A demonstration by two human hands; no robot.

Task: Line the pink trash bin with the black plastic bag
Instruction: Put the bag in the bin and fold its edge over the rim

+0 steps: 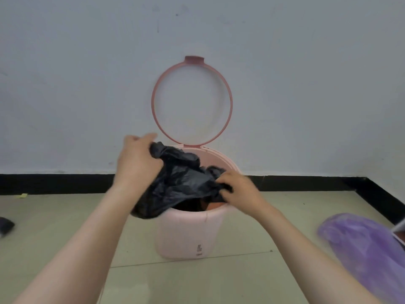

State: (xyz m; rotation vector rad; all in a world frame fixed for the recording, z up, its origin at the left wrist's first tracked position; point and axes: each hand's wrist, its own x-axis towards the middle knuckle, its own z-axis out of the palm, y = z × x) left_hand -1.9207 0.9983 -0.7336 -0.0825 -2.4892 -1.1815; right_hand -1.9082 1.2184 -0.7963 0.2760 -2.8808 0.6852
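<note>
A round pink trash bin (188, 233) stands on the floor against the wall. Its pink ring frame (154, 102) is flipped up and leans on the wall. A crumpled black plastic bag (175, 183) lies across the bin's mouth and hangs over the front left rim. My left hand (137, 159) grips the bag's upper left edge above the bin's left side. My right hand (238, 189) pinches the bag's right edge over the bin's right rim. Part of the bin's dark inside shows below the bag.
A purple plastic bag (363, 249) lies on the tiled floor at the right. A dark object (5, 226) sits at the left edge. A black skirting board (54, 183) runs along the wall's base and turns at the right corner.
</note>
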